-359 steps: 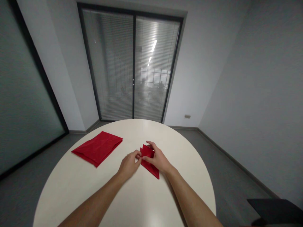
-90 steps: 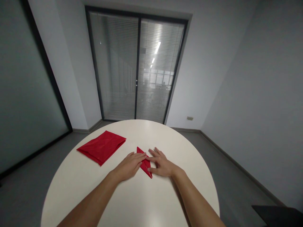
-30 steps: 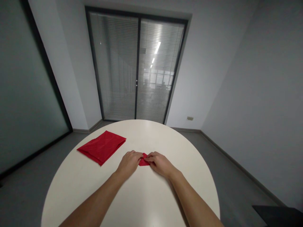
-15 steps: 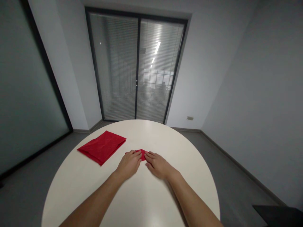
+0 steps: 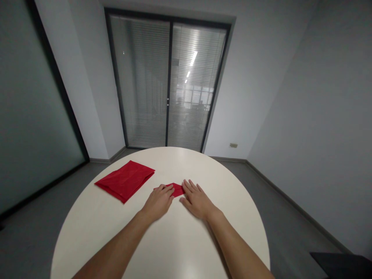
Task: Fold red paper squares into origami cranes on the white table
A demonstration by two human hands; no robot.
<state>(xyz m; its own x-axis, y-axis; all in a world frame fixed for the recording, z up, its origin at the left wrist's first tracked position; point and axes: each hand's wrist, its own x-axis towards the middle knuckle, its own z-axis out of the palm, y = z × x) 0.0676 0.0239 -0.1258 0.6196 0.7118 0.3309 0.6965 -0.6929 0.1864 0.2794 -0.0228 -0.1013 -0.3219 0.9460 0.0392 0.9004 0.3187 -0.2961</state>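
Observation:
A small folded piece of red paper [image 5: 178,190] lies on the white table, partly covered by both hands. My left hand [image 5: 161,198] is closed over its left part, fingers bent and pressed down on it with the thumb by its near edge. The left end of the piece mostly disappears under that hand. On the right, my right hand [image 5: 197,199] lies flat with its fingers spread, touching or covering the right end of the red paper. Nothing is gripped in the right hand.
A larger folded red sheet [image 5: 125,181] rests on the left side of the round white table [image 5: 177,244]. Beyond the table stand glass doors with blinds [image 5: 145,97]. A dark object [image 5: 343,263] shows at the lower right, off the table.
My right hand has slid to the right along the small red paper and its fingers have spread, uncovering more of the paper. My left hand has stayed in place.

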